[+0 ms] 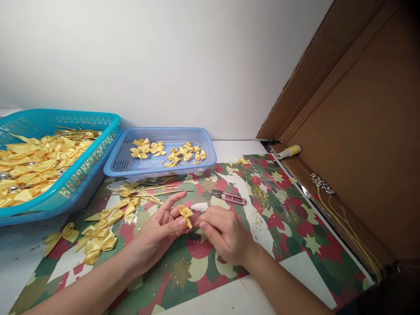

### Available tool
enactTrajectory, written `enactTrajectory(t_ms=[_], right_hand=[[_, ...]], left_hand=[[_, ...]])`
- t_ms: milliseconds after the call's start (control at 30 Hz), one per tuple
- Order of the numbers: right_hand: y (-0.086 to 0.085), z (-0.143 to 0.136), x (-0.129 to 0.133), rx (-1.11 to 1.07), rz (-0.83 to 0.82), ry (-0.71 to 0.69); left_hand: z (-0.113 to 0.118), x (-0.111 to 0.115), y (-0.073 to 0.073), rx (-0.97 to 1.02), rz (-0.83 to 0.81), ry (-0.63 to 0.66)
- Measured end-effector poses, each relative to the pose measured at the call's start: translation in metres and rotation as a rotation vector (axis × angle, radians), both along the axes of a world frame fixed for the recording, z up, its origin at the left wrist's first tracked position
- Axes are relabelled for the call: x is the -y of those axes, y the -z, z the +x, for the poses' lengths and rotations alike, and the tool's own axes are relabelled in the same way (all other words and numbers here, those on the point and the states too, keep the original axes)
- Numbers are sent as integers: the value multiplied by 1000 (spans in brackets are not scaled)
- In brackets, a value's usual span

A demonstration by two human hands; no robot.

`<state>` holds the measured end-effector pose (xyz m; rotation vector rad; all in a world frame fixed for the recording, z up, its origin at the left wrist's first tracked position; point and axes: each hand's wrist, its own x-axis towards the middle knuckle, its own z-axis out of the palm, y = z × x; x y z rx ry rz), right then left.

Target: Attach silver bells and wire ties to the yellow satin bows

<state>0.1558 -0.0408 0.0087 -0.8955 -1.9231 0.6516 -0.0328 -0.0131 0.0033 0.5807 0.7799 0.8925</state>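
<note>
Between the thumb and fingers of my left hand (164,227) is a small yellow ribbon bow (186,214). My right hand (226,232) is closed beside it, thumb against the curled fingers; what it pinches, if anything, is too small to make out. Several loose yellow bows (100,234) lie on the patterned sheet left of my hands. Thin gold cords (157,190) are spread behind my left hand. A pair of pink-handled thread snips (229,197) rests just beyond my right hand.
A turquoise basket (113,124) heaped with yellow bows and gold cords stands at the left. Behind my hands is a shallow blue basket (157,131) with several bows. Cardboard (361,131) walls off the right side, with a white and yellow tube (290,152) and silver beads (323,183) along it.
</note>
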Motion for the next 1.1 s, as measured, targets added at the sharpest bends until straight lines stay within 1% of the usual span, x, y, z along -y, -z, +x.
enactTrajectory(t_ms=[133, 267, 433, 500, 567, 633, 733, 867, 1100], right_hand=[[-4, 0, 4, -84, -41, 71], [-3, -3, 7, -95, -52, 81], [5, -7, 8, -86, -34, 80], [7, -8, 8, -78, -32, 78], [8, -8, 7, -51, -36, 78], [8, -8, 7, -15, -41, 69], [6, -8, 6, 24, -40, 32], [3, -8, 7, 48, -36, 5], [2, -9, 8, 59, -29, 6]], left_hand=[[2, 0, 0, -47, 45, -27], [2, -1, 4, -22, 56, -79], [-2, -1, 4, 8, 67, 26], [-3, -1, 3, -1, 66, 19], [-3, -1, 4, -26, 29, 9], [-3, -2, 5, -36, -28, 24], [-3, -1, 5, 12, -80, 79], [-5, -1, 4, 83, -91, 147], [-7, 1, 5, 184, -98, 253]])
